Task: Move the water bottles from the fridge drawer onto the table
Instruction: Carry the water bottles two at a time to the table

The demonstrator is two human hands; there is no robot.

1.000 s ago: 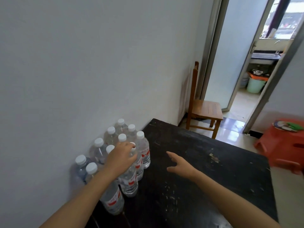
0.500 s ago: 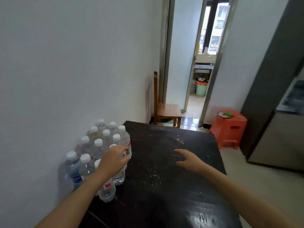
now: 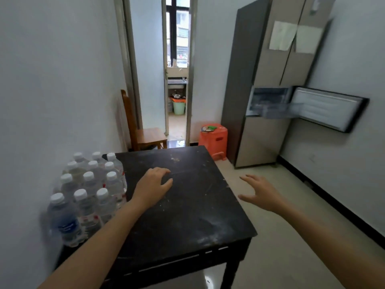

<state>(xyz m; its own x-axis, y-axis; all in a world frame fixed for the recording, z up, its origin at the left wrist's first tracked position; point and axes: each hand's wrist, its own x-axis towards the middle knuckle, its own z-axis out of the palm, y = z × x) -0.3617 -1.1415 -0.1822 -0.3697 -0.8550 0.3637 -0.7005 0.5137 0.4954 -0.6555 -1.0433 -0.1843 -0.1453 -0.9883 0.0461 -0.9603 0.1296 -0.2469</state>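
Standing in rows, the water bottles (image 3: pixel 89 190) crowd the left side of the dark surface (image 3: pixel 187 222), hard against the white wall (image 3: pixel 52 80). My left grip (image 3: pixel 153 184) is just right of them, fingers loosely curled and holding nothing; I cannot tell whether it touches the top. My right grip (image 3: pixel 260 192) is spread wide past the right edge, over the floor (image 3: pixel 281 236). Across open floor, the fridge (image 3: pixel 268 65) shows a clear drawer (image 3: pixel 273 110), too blurred to read. A chair (image 3: pixel 145 134) and an orange stool (image 3: pixel 213 138) stand beyond the far edge.

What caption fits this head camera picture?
Empty left hand over black table by water bottles, right hand off its edge, fridge drawer open.
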